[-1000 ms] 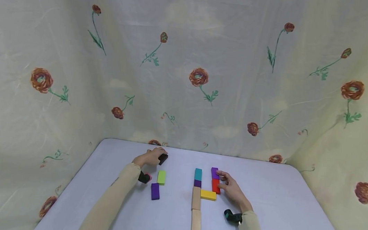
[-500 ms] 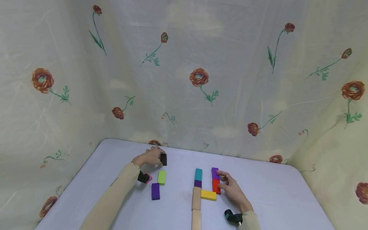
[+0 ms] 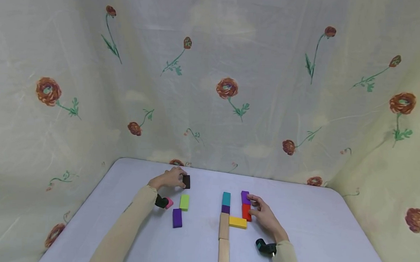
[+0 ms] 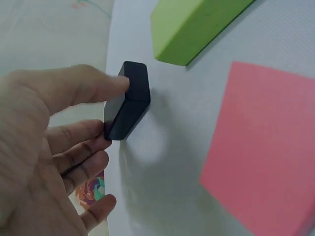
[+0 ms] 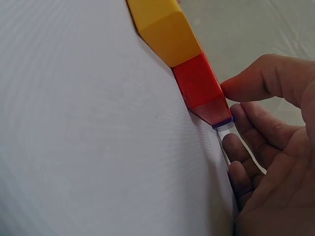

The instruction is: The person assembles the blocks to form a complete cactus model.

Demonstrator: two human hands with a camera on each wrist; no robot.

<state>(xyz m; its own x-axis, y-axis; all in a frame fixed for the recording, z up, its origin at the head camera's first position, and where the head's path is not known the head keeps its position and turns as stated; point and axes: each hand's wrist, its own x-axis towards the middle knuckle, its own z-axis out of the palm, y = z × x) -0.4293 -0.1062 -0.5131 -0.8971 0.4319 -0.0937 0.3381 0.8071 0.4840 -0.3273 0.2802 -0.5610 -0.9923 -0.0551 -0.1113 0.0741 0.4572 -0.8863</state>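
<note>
1. State, left: my left hand (image 3: 171, 178) pinches the black rectangular block (image 4: 129, 115) between thumb and fingertips; the other fingers are spread loosely. The block is at the far left of the white table (image 3: 298, 205), beyond the lime-green rectangular block (image 3: 184, 201). I cannot tell whether it is lifted.

2. State, right: my right hand (image 3: 265, 217) has relaxed, parted fingers. The thumb touches the red rectangular block (image 3: 246, 211); a finger touches the violet rectangular block (image 3: 244, 196) set against its far end.

3. Hazard – slip: my hold covers a small part of the smooth-looking black block. An uneven squeeze could turn it or let it drop.

4. Hazard – strike: the pink block (image 4: 266, 152), material unclear, sits just beside my left wrist camera (image 3: 161, 201). Drawing the wrist back low could knock it; swinging right and nearer could clip the lime-green block or the deep-purple rectangular block (image 3: 177, 218) close by.

5. Hazard – misalignment: excess thumb pressure on the red block could shift it off the yellow rectangular block (image 3: 237, 222), which appears to meet it. A push through the yellow one could disturb the bare-wood block (image 3: 224, 226) it abuts.

6. Hazard – gap: unequal finger pressure could part violet from red. Judged remedy: keep the right hand light.
</note>
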